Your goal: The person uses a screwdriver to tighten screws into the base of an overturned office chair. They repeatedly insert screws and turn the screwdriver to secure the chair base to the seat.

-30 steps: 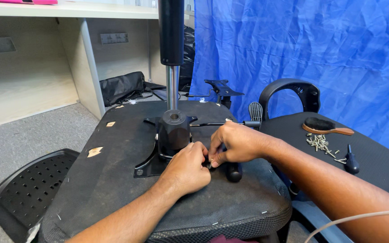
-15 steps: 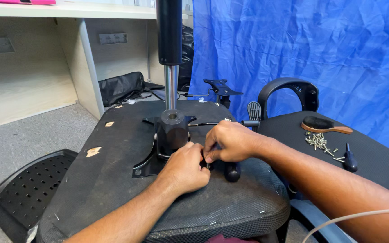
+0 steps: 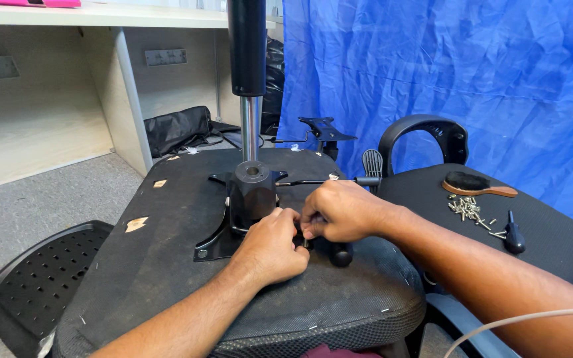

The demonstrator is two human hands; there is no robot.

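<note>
Blue tarpaulin [image 3: 445, 86] hangs behind the work, with a pale desk [image 3: 101, 13] and grey carpet off to the left. At the centre lies an upturned chair seat [image 3: 167, 265], its black underside facing up, and bolted onto it is the black metal mechanism plate [image 3: 215, 242] with the gas-lift column [image 3: 249, 99] rising from its hub.

Both hands meet at the plate's right edge. The left hand [image 3: 270, 246] is curled, fingers pinched on something small at the plate; what it grips is hidden between the two hands. The right hand [image 3: 343, 211] is closed beside it, touching it, fingertips pressed at the same spot, just above a black knob [image 3: 341, 254].

Against the pictures from a moment ago, the hands sit in nearly the same place, pressed together at the same corner of the plate; only the view has shifted slightly. The fiddly work at that one fixing point seems to be continuing rather than finished.

Further right, a second seat [image 3: 552, 245] carries a wooden brush [image 3: 475, 184], a scatter of screws [image 3: 469, 209] and a black-handled screwdriver [image 3: 513, 235]. A perforated black panel [image 3: 28, 278] lies on the floor at left.
</note>
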